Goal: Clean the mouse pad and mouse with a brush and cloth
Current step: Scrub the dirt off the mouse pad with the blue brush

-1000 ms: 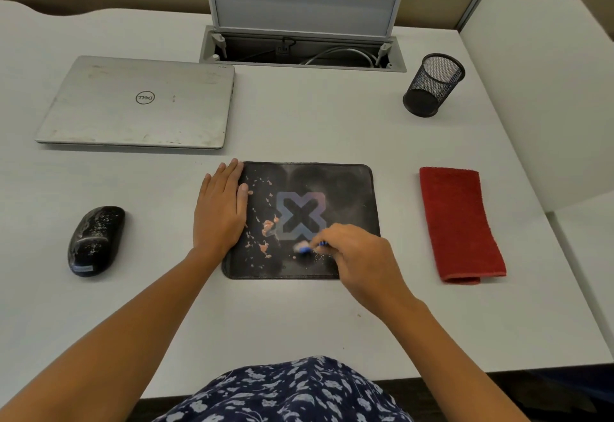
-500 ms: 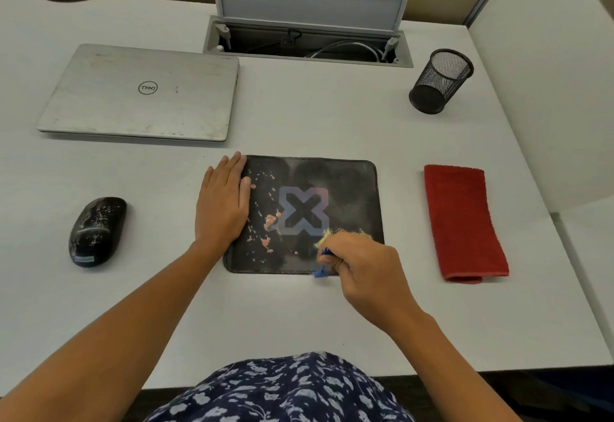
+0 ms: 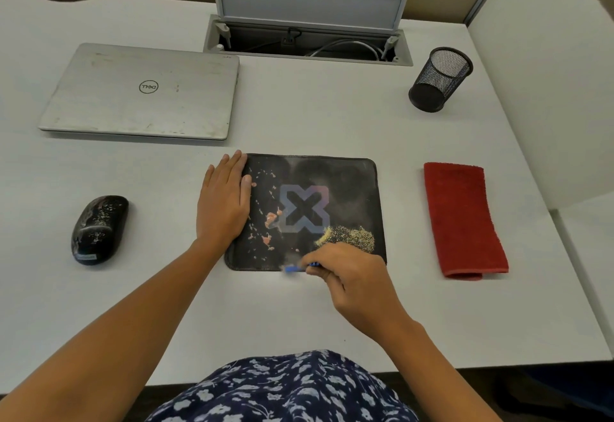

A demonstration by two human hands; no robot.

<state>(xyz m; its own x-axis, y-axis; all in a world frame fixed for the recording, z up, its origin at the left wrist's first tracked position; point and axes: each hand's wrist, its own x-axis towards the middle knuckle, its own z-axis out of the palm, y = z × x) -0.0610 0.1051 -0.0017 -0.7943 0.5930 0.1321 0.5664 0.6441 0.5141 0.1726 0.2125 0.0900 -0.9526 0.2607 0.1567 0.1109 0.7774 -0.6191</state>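
Note:
A black mouse pad (image 3: 345,185) with an X logo lies at the desk's middle, spotted with orange crumbs on its left half and a yellowish pile of grit (image 3: 349,235) near its right front corner. My left hand (image 3: 223,202) lies flat on the pad's left edge. My right hand (image 3: 352,275) grips a small blue brush (image 3: 295,268), blurred, at the pad's front edge. A dusty black mouse (image 3: 99,228) sits to the left on the desk. A folded red cloth (image 3: 463,219) lies to the right of the pad.
A closed silver laptop (image 3: 143,92) lies at the back left. An open cable hatch (image 3: 309,42) sits at the back middle, and a black mesh pen cup (image 3: 440,80) stands at the back right. A white partition (image 3: 548,72) rises along the desk's right side.
My right hand swept the brush from the pad's centre toward its front edge, uncovering the grit pile at the right front. My left hand stayed flat on the pad.

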